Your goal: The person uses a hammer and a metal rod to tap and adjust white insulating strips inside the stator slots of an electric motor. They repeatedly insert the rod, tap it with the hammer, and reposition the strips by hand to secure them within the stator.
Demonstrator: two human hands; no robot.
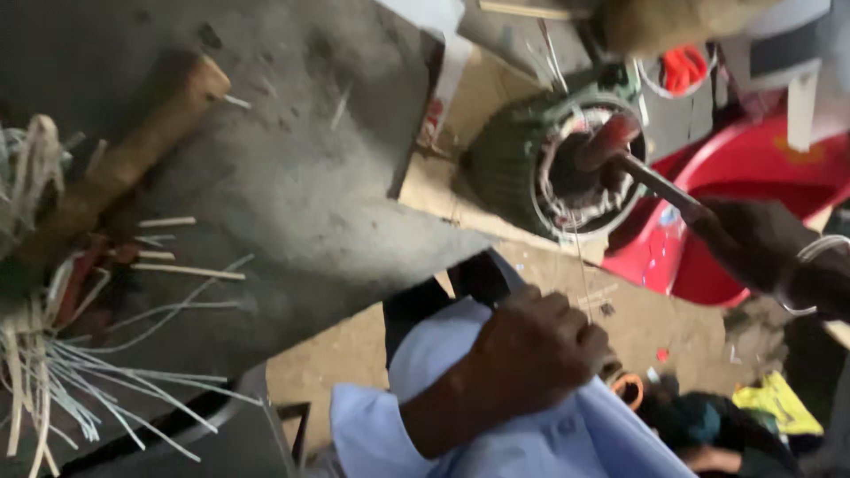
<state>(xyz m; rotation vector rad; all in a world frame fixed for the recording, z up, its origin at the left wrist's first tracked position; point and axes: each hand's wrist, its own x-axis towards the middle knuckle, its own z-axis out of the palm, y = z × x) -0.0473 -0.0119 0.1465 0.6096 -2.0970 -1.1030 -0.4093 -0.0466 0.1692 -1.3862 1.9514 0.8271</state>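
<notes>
Motor stator (540, 168), a dark green ribbed housing with copper-coloured windings showing inside its open ring, sits at about one o'clock from the middle of the view, resting on a pale board (443, 190) at the edge of a grey work table (301, 177). A metal rod (651, 180) with a reddish tip reaches into the stator's bore from the four o'clock side. The right hand (753, 239), wearing a silver bangle (810, 265) at the wrist, is closed around the outer end of that rod, at three o'clock in the view. The left hand (540, 345), at about five o'clock, is curled into a fist over light blue cloth (531, 434); a thin wire (580, 265) runs from near its fingers up toward the stator, though the blur hides whether the fingers actually pinch it, so I cannot tell what the fist holds. A red plastic tub (753, 168) lies just behind the stator at two o'clock. On the table at nine o'clock lies a wooden handle (124, 159) among a bundle of pale insulation strips (80, 372)
</notes>
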